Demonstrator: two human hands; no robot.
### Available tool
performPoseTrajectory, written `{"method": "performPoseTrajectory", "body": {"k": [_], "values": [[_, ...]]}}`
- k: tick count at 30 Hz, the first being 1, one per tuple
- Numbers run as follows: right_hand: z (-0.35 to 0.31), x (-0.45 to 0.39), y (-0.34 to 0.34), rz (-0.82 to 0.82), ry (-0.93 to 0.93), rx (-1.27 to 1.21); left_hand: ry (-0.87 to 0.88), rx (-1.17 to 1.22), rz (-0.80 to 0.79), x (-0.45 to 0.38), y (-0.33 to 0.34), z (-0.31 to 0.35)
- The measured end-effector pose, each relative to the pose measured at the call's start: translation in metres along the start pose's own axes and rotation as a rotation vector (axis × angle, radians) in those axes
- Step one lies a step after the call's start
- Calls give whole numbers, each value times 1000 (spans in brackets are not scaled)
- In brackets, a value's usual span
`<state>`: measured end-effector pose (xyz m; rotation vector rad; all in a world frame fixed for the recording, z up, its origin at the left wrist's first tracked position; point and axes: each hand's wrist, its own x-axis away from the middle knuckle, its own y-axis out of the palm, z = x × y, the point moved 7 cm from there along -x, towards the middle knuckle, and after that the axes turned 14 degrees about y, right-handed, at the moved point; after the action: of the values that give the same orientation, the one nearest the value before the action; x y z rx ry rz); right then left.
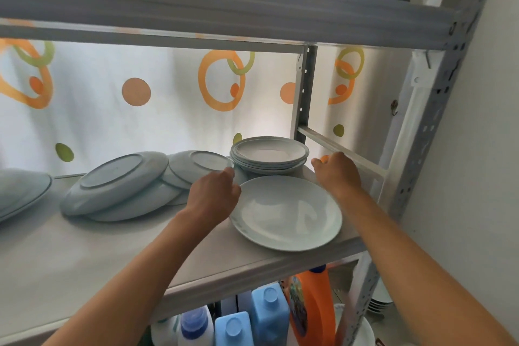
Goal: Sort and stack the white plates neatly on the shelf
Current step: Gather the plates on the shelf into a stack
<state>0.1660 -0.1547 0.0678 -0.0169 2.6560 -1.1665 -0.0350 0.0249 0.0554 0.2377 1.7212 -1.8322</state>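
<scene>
The flat white plate (286,212) lies face-up at the right front of the shelf (84,267), its rim close to the edge. It is round, so no long axis applies; its eating face points upward. The left hand (213,196) is at the plate's left rim, fingers curled; whether it actually grips the rim cannot be told. The right hand (337,171) hovers behind the plate near the stacked deep plates (269,154), fingers loosely bent, holding nothing visible. Overturned plates (118,182) lean in a loose pile to the left. Judgement: glazed ceramic, rigid, moderately heavy, slippery and breakable. Best held at opposite rims with both hands, kept level.
</scene>
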Motion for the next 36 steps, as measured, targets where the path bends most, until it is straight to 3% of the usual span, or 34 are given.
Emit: {"method": "performPoseTrajectory", "body": {"k": [2,7,12,18,25,32,36], "values": [[-12,-12,8,-20,60,-65,3,29,10,-7,-3,0],[-11,-26,47,-296,320,-308,-9,82,59,-7,-11,-3],[-11,-26,52,-301,318,-366,-22,158,80,6,-11,-9],[-20,-25,56,-350,273,-220,-28,191,111,10,-23,-8],[-24,-25,38,-291,283,-163,-118,254,170,15,-36,-23],[-15,-20,22,-473,439,-603,-218,415,324,23,-55,-36],[-15,10,7,-572,341,-737,-271,566,393,25,-70,-46]]}}
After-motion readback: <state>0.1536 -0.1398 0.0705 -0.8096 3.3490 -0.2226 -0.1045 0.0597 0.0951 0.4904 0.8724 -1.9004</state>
